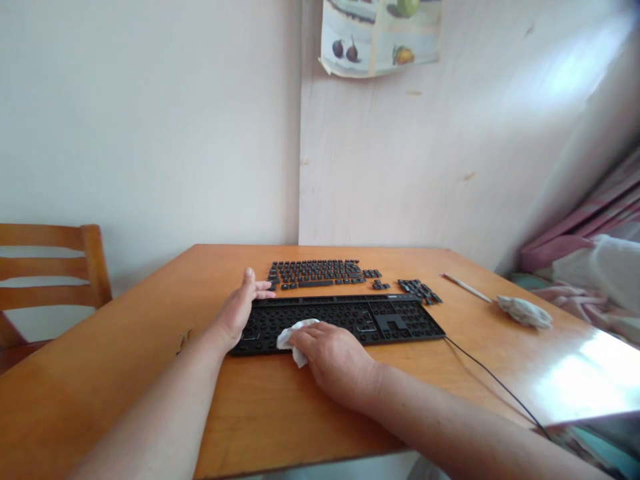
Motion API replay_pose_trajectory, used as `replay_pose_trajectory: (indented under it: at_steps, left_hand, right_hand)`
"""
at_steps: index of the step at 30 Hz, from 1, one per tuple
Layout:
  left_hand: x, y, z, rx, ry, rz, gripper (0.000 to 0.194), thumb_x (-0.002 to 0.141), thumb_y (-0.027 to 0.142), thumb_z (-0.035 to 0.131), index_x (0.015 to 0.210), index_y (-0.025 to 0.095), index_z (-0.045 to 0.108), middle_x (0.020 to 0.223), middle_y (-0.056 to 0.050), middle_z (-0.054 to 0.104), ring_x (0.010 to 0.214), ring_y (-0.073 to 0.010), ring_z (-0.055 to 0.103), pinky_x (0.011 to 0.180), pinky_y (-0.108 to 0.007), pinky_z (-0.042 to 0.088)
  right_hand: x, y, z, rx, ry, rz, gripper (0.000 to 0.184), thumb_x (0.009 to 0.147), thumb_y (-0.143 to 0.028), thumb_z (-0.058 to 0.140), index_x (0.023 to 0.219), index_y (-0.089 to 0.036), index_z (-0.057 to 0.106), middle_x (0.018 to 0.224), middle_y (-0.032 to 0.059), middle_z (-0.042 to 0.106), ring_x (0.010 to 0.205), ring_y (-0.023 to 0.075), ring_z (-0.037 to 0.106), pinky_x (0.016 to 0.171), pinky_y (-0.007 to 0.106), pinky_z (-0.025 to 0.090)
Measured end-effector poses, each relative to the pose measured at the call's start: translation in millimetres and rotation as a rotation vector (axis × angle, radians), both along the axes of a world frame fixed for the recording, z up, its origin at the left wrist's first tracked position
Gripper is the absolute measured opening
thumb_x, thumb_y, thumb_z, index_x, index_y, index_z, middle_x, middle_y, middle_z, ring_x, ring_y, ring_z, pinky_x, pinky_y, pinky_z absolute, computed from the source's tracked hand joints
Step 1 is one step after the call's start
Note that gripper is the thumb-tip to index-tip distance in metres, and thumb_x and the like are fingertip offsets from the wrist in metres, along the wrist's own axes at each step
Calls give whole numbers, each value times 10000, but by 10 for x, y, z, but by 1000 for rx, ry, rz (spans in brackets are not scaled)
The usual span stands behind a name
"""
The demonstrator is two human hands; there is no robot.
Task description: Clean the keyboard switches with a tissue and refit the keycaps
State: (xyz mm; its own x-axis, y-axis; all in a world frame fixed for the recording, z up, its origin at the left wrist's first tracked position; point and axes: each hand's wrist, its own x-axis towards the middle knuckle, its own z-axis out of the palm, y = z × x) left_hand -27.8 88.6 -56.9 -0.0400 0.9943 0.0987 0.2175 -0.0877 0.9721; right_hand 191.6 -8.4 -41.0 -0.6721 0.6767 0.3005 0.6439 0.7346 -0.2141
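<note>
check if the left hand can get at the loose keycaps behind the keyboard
Probably yes. The left hand looks empty, its fingers near the far left corner of the keyboard, close to the loose keycaps, and nothing visible stands in between.

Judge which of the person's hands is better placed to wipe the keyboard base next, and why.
Probably the right hand: it holds the white wipe on the keyboard base, while the left hand, at the base's left end, shows no wipe.
</note>
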Motion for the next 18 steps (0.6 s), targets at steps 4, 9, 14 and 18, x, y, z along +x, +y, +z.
replay_pose_trajectory:
  at_steps: [4, 9, 14, 18]
  left_hand:
    - [-16, 29, -14, -14, -13, -17, 905, 812, 855, 186, 1101, 168, 701, 1082, -127, 748, 1208, -336, 567, 1115, -497, 308]
    - [-13, 24, 11, -46, -31, -9, 932, 789, 875, 190, 1112, 160, 694, 1111, -133, 740, 1195, -348, 577, 1077, -506, 365]
    - [-32, 30, 11, -59, -32, -24, 922, 792, 871, 200, 1113, 159, 689, 1127, -136, 737, 1188, -353, 587, 1066, -525, 384]
    - [-61, 49, -3, -36, -9, -19, 858, 830, 829, 207, 1100, 177, 695, 1110, -127, 744, 1225, -335, 568, 1117, -513, 332]
  right_hand:
    - [286, -70, -12, -8, 26, -62, 315, 922, -108, 461, 1164, -195, 643, 1218, 74, 679, 1223, 180, 550, 1058, 301, 409]
    - [636, -148, -31, -26, 70, -142, 392, 907, -63, 442, 1215, -208, 638, 1247, 66, 673, 1259, 170, 537, 1090, 310, 395]
    - [953, -221, -63, -12, 105, -224, 457, 893, -46, 435, 1271, -221, 623, 1282, 54, 665, 1246, 167, 563, 1104, 311, 391]
    - [1118, -268, -70, -2, 98, -267, 460, 890, -43, 421, 1270, -196, 630, 1313, 66, 652, 1269, 173, 555, 1125, 309, 372]
